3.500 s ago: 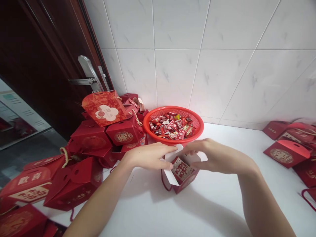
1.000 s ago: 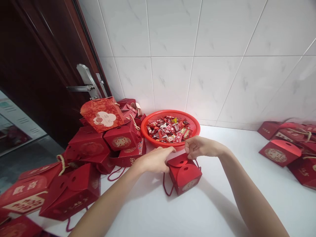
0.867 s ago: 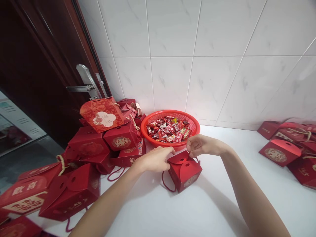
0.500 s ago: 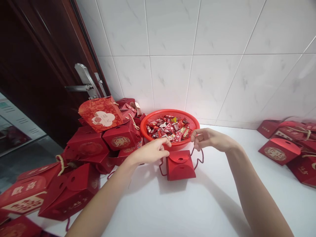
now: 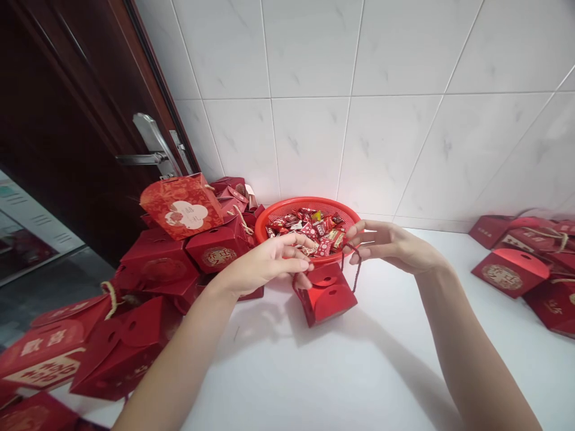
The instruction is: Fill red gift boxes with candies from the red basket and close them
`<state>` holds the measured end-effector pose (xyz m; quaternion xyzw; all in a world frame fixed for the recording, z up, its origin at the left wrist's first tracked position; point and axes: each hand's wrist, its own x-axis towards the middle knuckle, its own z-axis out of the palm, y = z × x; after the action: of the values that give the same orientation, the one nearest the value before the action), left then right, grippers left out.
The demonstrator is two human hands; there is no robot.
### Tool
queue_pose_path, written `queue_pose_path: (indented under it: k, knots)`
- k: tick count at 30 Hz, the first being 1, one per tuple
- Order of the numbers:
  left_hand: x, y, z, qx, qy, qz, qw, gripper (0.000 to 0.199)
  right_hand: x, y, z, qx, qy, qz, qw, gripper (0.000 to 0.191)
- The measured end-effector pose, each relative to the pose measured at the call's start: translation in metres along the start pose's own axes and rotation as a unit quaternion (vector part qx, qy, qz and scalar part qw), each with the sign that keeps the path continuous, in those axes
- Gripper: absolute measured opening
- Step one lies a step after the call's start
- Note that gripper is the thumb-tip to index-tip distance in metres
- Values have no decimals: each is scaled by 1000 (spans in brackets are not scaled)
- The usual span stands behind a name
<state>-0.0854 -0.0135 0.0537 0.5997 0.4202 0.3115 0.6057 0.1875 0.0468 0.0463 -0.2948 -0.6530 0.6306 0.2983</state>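
A small red gift box [image 5: 331, 299] with a round-edged flap stands tilted on the white table. Dark red cord [image 5: 357, 278] runs up from its right side to my right hand [image 5: 390, 245], whose thumb and fingertips grip it. My left hand [image 5: 274, 263] is at the box's left upper edge, its thumb and fingers curled around the cord on that side; part of that cord is hidden by the fingers. Just behind the box, a red plastic basket [image 5: 265, 220] holds many wrapped candies [image 5: 309, 230].
Stacked red gift boxes [image 5: 155, 257] crowd the left side, topped by a patterned box [image 5: 184, 206]. More boxes [image 5: 510, 272] lie at the right. A tiled wall [image 5: 309, 143] rises behind the table [image 5: 350, 383], and a dark door [image 5: 90, 90] stands at the left.
My left hand has opened out from a closed pinch and its fingers have turned around the cord. My right hand has lifted its cord side slightly. The box has turned and tilted.
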Motion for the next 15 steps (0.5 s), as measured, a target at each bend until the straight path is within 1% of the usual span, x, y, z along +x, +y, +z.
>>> queue_pose_path:
  k: [2,4,6,8,10,15]
  knots:
    - [-1,2,6,-56,-9,27,998,34,-2,-3,5,1,9,-13,1000,33]
    - [-1,1,13,-97,-8,48,994,34,-5,-6,11,-4,-1,-20,1000,31]
    - [-1,-1,20,-119,-10,60,991,35,-8,-9,18,-12,-16,-22,1000,30]
    - [-1,-2,26,-124,-16,64,990,38,-11,-12,26,-25,-16,-21,999,31]
    - [-2,-2,31,-120,-16,66,990,41,-13,-14,33,-42,-1,-16,999,30]
    - [-2,-3,37,-120,5,76,990,46,-15,-17,48,-85,61,-4,995,31]
